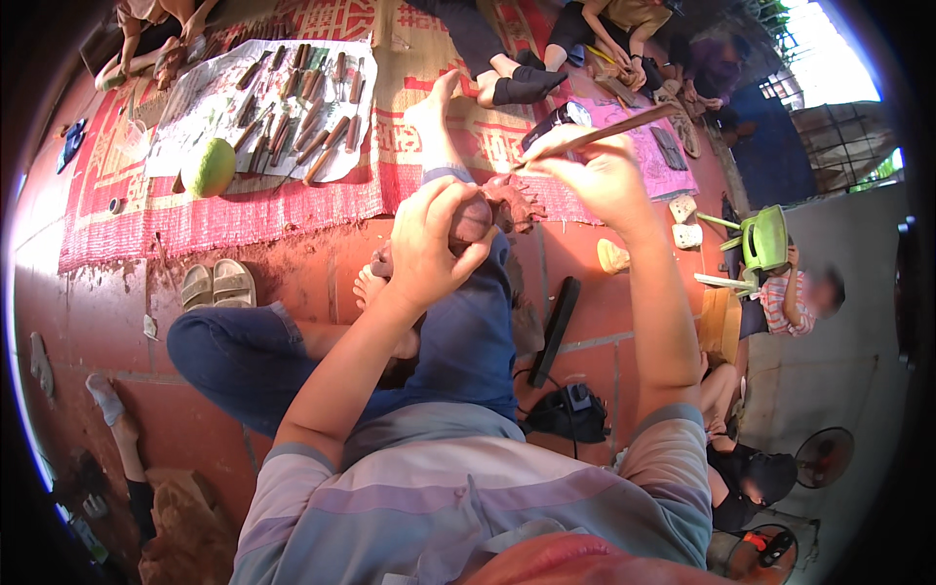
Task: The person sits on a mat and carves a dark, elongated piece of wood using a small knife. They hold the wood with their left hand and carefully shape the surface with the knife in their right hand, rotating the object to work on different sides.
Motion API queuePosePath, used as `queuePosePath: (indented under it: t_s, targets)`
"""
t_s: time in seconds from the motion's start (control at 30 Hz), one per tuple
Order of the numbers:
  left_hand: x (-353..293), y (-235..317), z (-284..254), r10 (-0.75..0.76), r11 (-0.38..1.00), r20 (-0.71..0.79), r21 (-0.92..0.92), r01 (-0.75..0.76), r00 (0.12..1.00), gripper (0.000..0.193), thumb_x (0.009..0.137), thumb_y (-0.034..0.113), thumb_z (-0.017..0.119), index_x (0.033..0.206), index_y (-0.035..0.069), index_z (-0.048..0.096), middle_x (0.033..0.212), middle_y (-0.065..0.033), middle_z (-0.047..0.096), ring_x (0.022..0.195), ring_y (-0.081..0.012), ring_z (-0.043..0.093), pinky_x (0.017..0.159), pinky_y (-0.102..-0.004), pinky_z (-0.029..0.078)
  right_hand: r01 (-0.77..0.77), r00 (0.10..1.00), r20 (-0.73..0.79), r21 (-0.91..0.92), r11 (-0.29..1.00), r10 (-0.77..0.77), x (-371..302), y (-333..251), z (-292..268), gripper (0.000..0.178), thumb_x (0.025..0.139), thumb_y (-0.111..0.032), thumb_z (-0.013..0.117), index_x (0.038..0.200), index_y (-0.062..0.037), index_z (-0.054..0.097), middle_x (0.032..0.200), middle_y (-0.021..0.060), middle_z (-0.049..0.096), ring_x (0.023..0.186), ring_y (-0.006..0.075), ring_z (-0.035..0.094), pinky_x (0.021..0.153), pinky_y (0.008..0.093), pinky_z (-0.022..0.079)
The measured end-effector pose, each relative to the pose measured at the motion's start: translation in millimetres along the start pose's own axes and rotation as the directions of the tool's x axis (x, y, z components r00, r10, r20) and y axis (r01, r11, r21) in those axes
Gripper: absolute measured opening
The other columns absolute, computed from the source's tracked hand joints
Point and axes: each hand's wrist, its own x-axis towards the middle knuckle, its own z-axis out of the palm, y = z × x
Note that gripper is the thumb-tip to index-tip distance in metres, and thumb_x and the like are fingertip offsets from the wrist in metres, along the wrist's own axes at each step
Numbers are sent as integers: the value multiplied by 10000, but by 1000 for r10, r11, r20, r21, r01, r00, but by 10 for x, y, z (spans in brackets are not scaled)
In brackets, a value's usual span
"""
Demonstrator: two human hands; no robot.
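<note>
**Clay figure steadied on raised knee, tool held to its upper edge**

While the clay figure point(507, 200) sits at the centre of the view, we note it rests on the person's raised knee, which serves as a support for close work. Our left hand point(429, 244) is curled shut around the figure's rounded lower end, at seven o'clock of the piece, in our judgement to keep it from turning. Our right hand point(595, 171), at two o'clock of the figure, is pinched closed on a thin wooden stick point(604, 129), whose near tip meets the clay's upper edge; the long shaft angles away toward two o'clock.

Further out, at ten o'clock, a pale cloth point(210, 122) on the red woven mat point(292, 200) carries rows of wooden modelling tools point(302, 107), laid side by side, presumably for easy picking. A green round fruit point(208, 168) lies at the cloth's near corner. A pair of sandals point(216, 285) stands on the tiled floor at nine o'clock. A green plastic stool point(765, 239) stands at three o'clock. Other people sit around the mat's far edge.
</note>
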Motion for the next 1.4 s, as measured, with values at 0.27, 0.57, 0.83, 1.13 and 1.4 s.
queuePosePath:
  t_s: [0.27, 0.57, 0.83, 1.13, 1.4]
  targets:
    - [-6, 19, 24, -8, 1000, 0, 18, 8, 1000, 567, 613, 90, 739, 1112, 33, 474, 1044, -162, 548, 971, -339, 544, 837, -395, 433, 188, 947, -225, -198, 962, -231, 51, 79, 9, 101, 750, 76, 621, 837, 34, 649, 813, 60, 642, 727, 107, 587, 666, 226, 482]
    - [-39, -29, 42, -16, 1000, -11, 22, 16, 1000, 579, 620, 160, 746, 1132, 82, 486, 1084, -118, 535, 998, -294, 527, 835, -388, 411, 60, 876, -481, 77, 995, -16, -162, 179, -468, 113, 779, 44, 627, 891, 30, 620, 819, 44, 630, 734, 81, 580, 654, 198, 472]
    - [-4, -5, 4, 12, 1000, 6, 7, -12, 1000, 569, 601, 67, 740, 1107, 33, 482, 1046, -176, 549, 962, -333, 556, 847, -388, 438, -97, 981, -122, 350, 932, 148, -214, 311, 34, 100, 771, 68, 609, 857, 19, 601, 826, 49, 620, 774, 107, 594, 713, 219, 477]
    - [-13, -52, 25, -6, 1000, 10, 0, 6, 1000, 587, 612, 130, 747, 1130, 61, 479, 1074, -153, 534, 987, -320, 533, 837, -393, 422, -161, 987, 28, 338, 927, 161, -130, 255, 85, 86, 744, 64, 628, 820, 24, 627, 806, 50, 631, 785, 129, 606, 736, 255, 486]
    - [-14, 12, 19, -9, 1000, 35, 2, 9, 999, 577, 599, 75, 742, 1109, 40, 475, 1051, -168, 547, 966, -330, 548, 839, -389, 433, 133, 876, -473, 44, 990, -97, -68, 498, -23, 52, 751, -10, 659, 793, 19, 650, 745, 40, 645, 680, 92, 577, 635, 239, 471]
